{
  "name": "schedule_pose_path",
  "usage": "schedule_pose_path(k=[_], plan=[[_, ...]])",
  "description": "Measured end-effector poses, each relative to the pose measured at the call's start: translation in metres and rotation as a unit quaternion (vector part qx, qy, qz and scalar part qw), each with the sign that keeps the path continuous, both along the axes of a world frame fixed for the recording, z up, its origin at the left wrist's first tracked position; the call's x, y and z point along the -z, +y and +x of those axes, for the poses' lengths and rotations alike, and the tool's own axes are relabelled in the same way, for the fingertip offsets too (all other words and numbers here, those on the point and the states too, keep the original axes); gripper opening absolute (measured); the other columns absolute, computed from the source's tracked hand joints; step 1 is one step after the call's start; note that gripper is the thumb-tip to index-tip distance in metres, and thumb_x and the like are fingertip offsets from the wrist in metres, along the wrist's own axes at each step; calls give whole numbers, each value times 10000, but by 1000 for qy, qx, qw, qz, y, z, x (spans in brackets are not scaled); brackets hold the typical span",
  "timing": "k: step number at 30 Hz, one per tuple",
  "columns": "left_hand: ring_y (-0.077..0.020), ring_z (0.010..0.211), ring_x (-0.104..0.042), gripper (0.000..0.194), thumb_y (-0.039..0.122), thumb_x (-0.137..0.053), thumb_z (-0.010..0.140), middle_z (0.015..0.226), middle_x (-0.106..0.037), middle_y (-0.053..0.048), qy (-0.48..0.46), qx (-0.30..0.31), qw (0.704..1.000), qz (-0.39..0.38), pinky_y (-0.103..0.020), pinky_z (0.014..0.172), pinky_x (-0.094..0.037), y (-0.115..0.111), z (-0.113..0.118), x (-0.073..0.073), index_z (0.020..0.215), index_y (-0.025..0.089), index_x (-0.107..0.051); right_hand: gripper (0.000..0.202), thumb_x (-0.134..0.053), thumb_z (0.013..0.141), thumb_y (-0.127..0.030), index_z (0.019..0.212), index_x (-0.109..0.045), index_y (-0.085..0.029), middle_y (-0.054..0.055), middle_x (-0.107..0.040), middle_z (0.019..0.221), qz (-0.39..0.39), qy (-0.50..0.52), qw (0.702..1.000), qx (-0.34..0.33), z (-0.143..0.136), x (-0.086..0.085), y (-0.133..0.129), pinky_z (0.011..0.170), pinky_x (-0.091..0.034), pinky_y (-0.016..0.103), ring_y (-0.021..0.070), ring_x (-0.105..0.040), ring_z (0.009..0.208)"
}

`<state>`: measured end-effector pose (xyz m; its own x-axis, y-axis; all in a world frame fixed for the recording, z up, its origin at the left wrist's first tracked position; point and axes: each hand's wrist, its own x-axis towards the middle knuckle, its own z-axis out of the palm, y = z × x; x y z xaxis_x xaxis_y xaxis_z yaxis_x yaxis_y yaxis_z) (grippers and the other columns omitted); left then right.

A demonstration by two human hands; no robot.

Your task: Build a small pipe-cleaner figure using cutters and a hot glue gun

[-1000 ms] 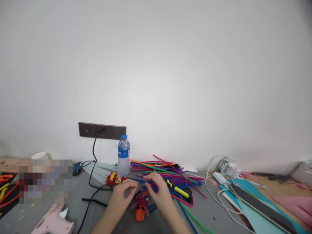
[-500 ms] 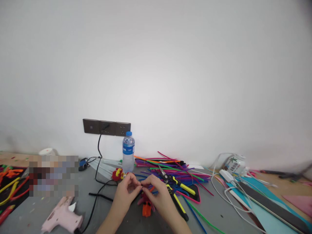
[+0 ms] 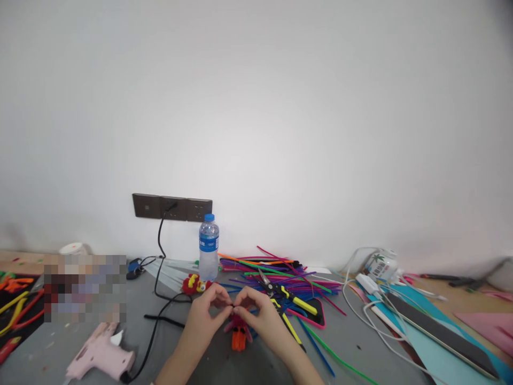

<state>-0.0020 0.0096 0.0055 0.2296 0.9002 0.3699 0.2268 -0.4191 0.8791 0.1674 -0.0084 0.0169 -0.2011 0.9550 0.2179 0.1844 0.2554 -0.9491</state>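
My left hand [image 3: 208, 315] and my right hand [image 3: 260, 318] meet at the fingertips, thumbs and forefingers pinched together. Just beneath the pinch is a small fuzzy pipe-cleaner figure [image 3: 239, 341], orange below and magenta above with dark spots. Its top appears to be held between both hands, though the fingers cover the exact part. Behind my left hand, a red and yellow pipe-cleaner figure [image 3: 191, 284] with an eye lies by a water bottle [image 3: 209, 251]. Close to my right hand are pliers [image 3: 286, 293] with yellow and black handles.
Many coloured pipe cleaners [image 3: 272, 270] lie behind the hands, beside a pink-edged phone [image 3: 318, 313]. A pink glue gun [image 3: 102, 353] lies at left, its black cable [image 3: 150, 345] running towards the wall socket [image 3: 172, 207]. White cables [image 3: 374, 315] and a dark flat device [image 3: 441, 334] occupy the right.
The whole view has shifted slightly. Both hands stay pinched together at the same spot above the figure, and a little more of its magenta part shows.
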Motion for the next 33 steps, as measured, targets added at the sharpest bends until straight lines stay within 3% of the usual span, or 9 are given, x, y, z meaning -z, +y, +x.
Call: schedule_pose_path(k=[6, 10, 14, 21, 27, 33], plan=[[-179, 687, -603, 42, 178, -623, 717, 731, -666, -11, 55, -20, 996, 66, -269, 650, -491, -1, -1, 0, 734, 214, -637, 343, -658, 774, -525, 757, -560, -196, -36, -553, 622, -79, 63, 993, -57, 3, -7, -3, 431, -378, 196, 130, -571, 532], [-180, 695, -587, 31, 225, -647, 766, 730, -652, -15, 39, 15, 998, 50, -265, 650, -468, -1, -1, 3, 745, 204, -652, 387, -685, 765, -540, 731, -569, -173, -44, -509, 610, -58, 74, 994, -48, 4, -10, -3, 496, -373, 192, 94, -493, 545], [-177, 722, -577, 65, 230, -649, 788, 755, -598, -18, -26, 68, 997, 30, -261, 660, -460, -2, -1, 1, 740, 187, -656, 401, -697, 750, -557, 734, -550, -184, -42, -515, 608, -70, 100, 990, -77, 5, -12, -3, 468, -369, 194, 100, -506, 527], [-163, 730, -534, 109, 251, -693, 775, 769, -527, -7, -108, 148, 982, -42, -249, 656, -430, -3, 0, 0, 716, 171, -649, 328, -769, 720, -455, 717, -615, -166, -14, -568, 659, -71, 118, 985, -105, 13, -3, 0, 507, -421, 203, 121, -565, 603], [-153, 729, -507, 184, 319, -744, 759, 765, -516, -6, -119, 174, 975, -67, -242, 653, -407, -4, 0, 1, 697, 162, -669, 314, -801, 695, -427, 713, -651, -151, 0, -611, 681, -64, 125, 982, -123, 16, 1, 2, 562, -454, 218, 119, -566, 623], [-140, 690, -475, 234, 381, -747, 767, 725, -505, 7, -100, 203, 971, -81, -242, 644, -380, -5, -3, -3, 715, 161, -686, 330, -828, 663, -413, 702, -638, -146, -19, -603, 626, -103, 158, 968, -164, 16, 8, 4, 453, -423, 206, 77, -512, 453]])
